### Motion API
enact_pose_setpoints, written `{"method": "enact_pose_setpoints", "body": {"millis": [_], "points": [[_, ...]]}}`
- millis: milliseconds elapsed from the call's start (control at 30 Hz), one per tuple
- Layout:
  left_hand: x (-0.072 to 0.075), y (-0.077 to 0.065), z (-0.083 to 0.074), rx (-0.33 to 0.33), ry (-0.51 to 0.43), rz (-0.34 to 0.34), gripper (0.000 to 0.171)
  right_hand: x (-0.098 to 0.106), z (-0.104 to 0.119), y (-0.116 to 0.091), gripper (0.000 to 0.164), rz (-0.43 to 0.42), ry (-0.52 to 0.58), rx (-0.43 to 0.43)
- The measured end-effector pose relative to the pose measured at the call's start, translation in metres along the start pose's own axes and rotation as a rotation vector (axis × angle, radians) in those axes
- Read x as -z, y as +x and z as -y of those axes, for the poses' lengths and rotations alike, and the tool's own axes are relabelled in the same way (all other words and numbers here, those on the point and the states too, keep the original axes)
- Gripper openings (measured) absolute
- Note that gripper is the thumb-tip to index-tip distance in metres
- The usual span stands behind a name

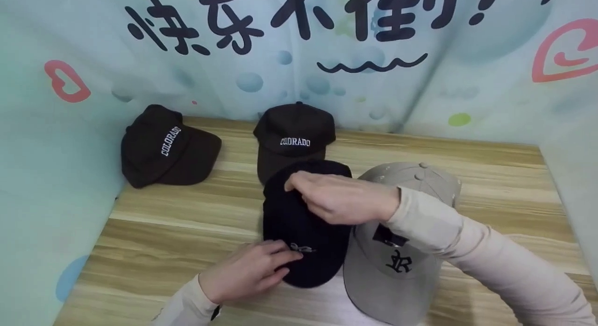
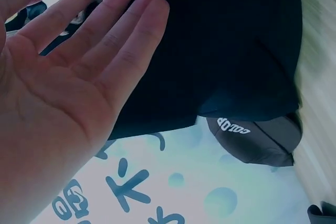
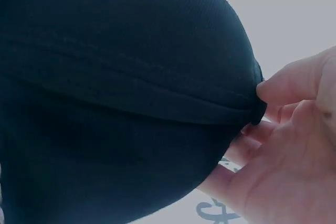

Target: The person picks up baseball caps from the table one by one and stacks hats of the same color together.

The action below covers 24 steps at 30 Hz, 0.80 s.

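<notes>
On the right hand (image 1: pixel 345 198) the fingers (image 1: pixel 303 182) are drawn together, pinching the edge of the dark cap (image 1: pixel 322 267); the left hand (image 1: pixel 252 272) has its own nearly straight, touching the front. The cap is mid-desk (image 1: pixel 163 242) (resting or raised, I can't tell). A slack pinch could drop it against the tan cap (image 1: pixel 392 293) beside it, which the right sleeve (image 1: pixel 490 256) crosses. One brown cap (image 1: pixel 294 123) sits behind, another (image 1: pixel 154 146) far left.

Wood-grain tabletop (image 1: pixel 187 223), pale lettered backdrop (image 1: pixel 210 83)

On the table (image 1: pixel 163 251), one cap (image 1: pixel 295 125) lies behind the held cap (image 1: pixel 304 231), another (image 1: pixel 387 281) right of it.
</notes>
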<state>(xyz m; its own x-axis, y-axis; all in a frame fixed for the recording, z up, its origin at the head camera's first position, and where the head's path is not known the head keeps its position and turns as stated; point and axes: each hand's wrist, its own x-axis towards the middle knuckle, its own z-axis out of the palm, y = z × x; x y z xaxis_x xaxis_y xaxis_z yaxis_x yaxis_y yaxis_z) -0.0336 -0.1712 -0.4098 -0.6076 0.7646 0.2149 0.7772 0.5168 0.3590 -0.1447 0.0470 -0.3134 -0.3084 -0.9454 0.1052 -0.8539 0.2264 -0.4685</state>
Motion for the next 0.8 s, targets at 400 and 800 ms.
{"method": "enact_pose_setpoints", "body": {"millis": [400,800], "points": [[-0.01,-0.002,0.006,0.106,-0.061,0.123,0.034,-0.02,-0.024,0.0,0.047,-0.118,-0.097,-0.251],[-0.015,0.003,0.009,0.082,-0.012,0.175,0.04,-0.051,-0.021,-0.015,0.074,0.005,-0.42,-0.257]]}}
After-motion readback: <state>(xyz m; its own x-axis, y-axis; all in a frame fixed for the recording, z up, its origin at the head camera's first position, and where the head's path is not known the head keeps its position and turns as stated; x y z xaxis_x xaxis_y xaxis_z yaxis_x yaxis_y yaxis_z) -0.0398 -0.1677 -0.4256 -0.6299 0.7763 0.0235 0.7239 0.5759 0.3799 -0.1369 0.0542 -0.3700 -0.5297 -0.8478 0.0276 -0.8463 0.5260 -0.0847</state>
